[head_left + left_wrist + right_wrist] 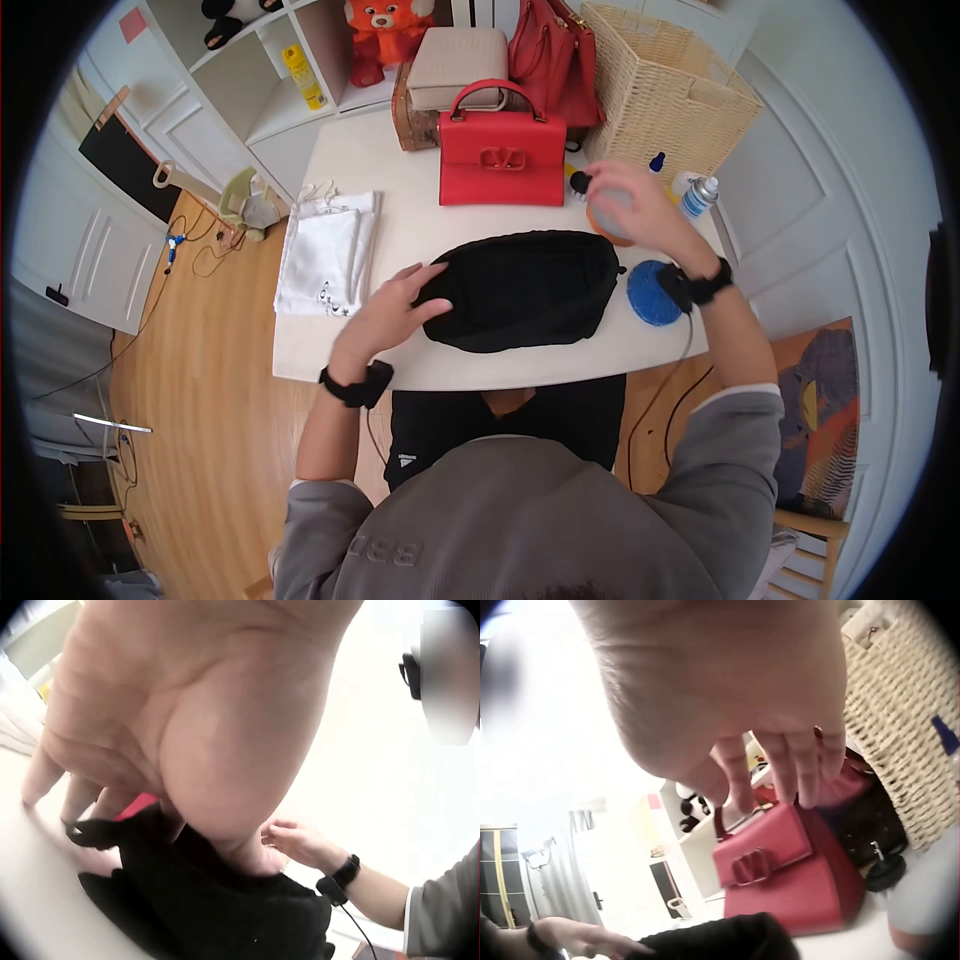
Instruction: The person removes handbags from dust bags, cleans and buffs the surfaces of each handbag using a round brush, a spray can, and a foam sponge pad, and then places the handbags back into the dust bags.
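Observation:
A soft black fabric bag [520, 290] lies lengthwise near the front of the white table. My left hand [395, 305] is at its left end, thumb and forefinger spread over the edge. In the left wrist view, the black fabric [217, 907] partly hides the thumb tip and forefinger, while the other fingers reach down beside it. My right hand [645, 205] is raised beyond the bag's right end, over a pale grey round thing with an orange base [930, 892]. The right wrist view shows its fingers [780, 769] hanging loosely with nothing held.
A red handbag [502, 160] stands behind the black bag, with a beige case [458, 70] and wicker basket [670, 90] farther back. Folded white cloth bags [325, 255] lie left. A blue disc [655, 293] and spray bottle [699, 197] are on the right.

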### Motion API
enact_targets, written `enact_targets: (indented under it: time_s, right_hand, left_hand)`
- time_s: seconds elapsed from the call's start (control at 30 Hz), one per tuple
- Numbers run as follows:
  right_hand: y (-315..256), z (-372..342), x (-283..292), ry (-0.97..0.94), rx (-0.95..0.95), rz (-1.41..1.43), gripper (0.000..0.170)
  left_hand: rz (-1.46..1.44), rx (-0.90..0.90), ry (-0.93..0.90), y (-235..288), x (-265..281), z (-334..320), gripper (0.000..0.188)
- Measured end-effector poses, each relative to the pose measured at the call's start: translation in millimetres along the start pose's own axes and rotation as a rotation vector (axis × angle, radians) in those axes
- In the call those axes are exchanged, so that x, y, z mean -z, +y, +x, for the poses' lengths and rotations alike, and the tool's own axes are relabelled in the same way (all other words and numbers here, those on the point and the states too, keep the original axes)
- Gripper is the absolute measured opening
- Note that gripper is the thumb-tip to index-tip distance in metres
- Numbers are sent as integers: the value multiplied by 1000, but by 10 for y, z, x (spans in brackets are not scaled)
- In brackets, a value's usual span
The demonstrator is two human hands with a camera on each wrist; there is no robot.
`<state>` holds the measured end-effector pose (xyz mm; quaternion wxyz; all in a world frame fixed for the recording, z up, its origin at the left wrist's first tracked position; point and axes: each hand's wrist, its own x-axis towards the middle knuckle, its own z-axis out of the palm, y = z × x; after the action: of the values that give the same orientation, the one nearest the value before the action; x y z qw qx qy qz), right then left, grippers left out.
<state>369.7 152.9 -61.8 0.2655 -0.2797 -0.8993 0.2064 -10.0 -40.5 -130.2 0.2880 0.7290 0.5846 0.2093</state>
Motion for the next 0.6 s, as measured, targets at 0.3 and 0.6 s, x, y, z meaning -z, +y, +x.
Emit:
enact_targets:
  time_s: [0.3,0.6]
  right_hand:
    - [-438,-782,-215,-284,-176,-318,37]
    - [-984,-589,601,96,31,-163,21]
  left_hand:
    - [260,-109,-26,182,-3,-229,52]
    - [458,-314,331,580,1138,-199,35]
